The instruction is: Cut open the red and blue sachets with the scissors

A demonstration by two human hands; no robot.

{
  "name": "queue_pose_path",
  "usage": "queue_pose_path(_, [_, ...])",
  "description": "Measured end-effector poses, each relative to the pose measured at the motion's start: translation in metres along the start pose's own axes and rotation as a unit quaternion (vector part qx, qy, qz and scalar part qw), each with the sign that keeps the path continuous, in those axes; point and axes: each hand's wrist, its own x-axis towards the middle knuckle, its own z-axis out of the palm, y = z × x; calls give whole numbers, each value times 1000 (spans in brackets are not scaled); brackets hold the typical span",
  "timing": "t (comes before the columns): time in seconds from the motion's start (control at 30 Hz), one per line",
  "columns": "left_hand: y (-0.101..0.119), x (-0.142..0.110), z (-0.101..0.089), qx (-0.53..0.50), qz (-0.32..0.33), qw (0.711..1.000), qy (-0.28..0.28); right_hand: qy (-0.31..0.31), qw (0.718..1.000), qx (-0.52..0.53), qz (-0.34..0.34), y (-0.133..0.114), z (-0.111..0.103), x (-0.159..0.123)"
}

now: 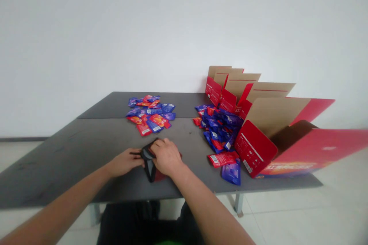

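**both grips closed in on a dark pouch, mid-desk**

your left grip [124, 162] and right grip [166, 157] meet over a dark pouch [148, 166] near the front edge of the desk [57, 168], about midway along it; a patch of red shows beneath your right palm [160, 177], though you cannot tell whether it belongs to the pouch or is a separate piece; your right grip is clenched down over the pouch, fingers curled across its top; your left fingers [135, 160] reach in from the side and touch it, but you cannot tell whether they are pinching or only steadying it; what you have in hand is this one pouch, worked between both grips; neither grip is free for anything else until one lets go; a loose heap of red and blue sachets [149, 115] lies ahead of you, towards the back edge; a larger heap [218, 128] sits to your right, with a red sachet [222, 159] and a blue sachet [232, 173] nearest the front edge; beyond them, at the right end of the desk, a red printed carton [254, 147] stands with its flaps open, its kraft-brown inner faces showing; more open red cartons [230, 88] line up behind it, towards the back edge;
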Motion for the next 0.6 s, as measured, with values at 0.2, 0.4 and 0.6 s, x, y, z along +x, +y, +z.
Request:
queue_pose_path(0.2, [11,-8,12,9,33,999,38,-20,983,-57,174,47,-8,-34])
queue_pose_path(0.4, [15,-9,22,40,39,995,84,57,966,-66,243,41,-32,-32])
queue_pose_path(0.6, [11,-10,28,72,-8,993,96,-43,996,-23,72,8,-5,-5])
